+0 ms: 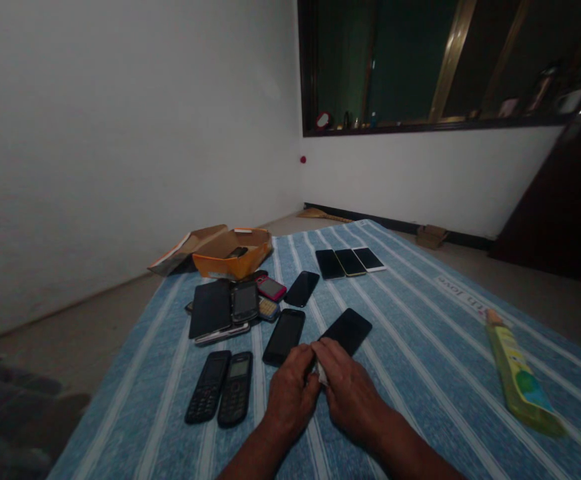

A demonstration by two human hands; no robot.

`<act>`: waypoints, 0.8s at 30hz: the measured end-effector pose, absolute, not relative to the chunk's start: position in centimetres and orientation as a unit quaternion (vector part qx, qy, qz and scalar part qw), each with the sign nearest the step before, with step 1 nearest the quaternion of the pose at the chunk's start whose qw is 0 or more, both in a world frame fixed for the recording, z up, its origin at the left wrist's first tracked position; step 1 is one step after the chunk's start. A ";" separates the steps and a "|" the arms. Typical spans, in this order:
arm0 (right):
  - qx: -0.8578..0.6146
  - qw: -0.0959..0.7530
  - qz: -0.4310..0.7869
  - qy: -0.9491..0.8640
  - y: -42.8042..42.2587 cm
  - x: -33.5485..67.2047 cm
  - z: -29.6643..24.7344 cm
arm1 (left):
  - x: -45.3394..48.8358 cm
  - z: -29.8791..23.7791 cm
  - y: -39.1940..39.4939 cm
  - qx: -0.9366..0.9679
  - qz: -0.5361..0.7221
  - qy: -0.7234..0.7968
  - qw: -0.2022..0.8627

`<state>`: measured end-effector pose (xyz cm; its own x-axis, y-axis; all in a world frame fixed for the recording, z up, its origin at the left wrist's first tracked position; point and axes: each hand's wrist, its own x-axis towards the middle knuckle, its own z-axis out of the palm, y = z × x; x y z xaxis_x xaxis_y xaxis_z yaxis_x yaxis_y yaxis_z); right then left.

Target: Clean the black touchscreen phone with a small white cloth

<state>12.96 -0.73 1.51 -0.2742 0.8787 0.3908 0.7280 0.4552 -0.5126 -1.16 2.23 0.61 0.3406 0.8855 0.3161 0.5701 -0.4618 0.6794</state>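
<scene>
My left hand (290, 395) and my right hand (349, 389) meet low in the middle, fingers curled together around a small white thing (321, 373) that I cannot make out. They rest on a blue striped cloth (420, 333). Just beyond my fingertips lies a black smartphone (346, 331), and a second black smartphone (284, 336) lies to its left. Two black keypad phones (220, 388) lie side by side left of my left hand.
A heap of phones (230, 305) and an open orange cardboard box (233, 253) sit at the far left. Another dark phone (301, 288) and a row of three smartphones (349, 261) lie farther back. A yellow-green tube (518, 373) lies at the right. White walls stand behind.
</scene>
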 end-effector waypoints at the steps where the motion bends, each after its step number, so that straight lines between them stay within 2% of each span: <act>1: -0.514 0.315 0.112 -0.790 -0.7 13.0 1.4 | -1.1 0.7 2.2 0.787 0.338 0.460 0.233; 11: -0.613 0.201 0.100 -0.757 -1.1 12.4 2.3 | -1.2 0.1 2.4 0.788 0.326 0.472 0.224; 24: -0.569 0.192 -0.034 -0.799 -1.2 11.3 -0.1 | -1.4 -0.9 2.6 0.775 0.352 0.493 0.181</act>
<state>11.26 -1.15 -0.12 -0.2788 0.8962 0.3451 0.9221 0.3502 -0.1646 -1.36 2.61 -0.91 0.2663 0.8911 0.3676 0.6359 -0.4490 0.6278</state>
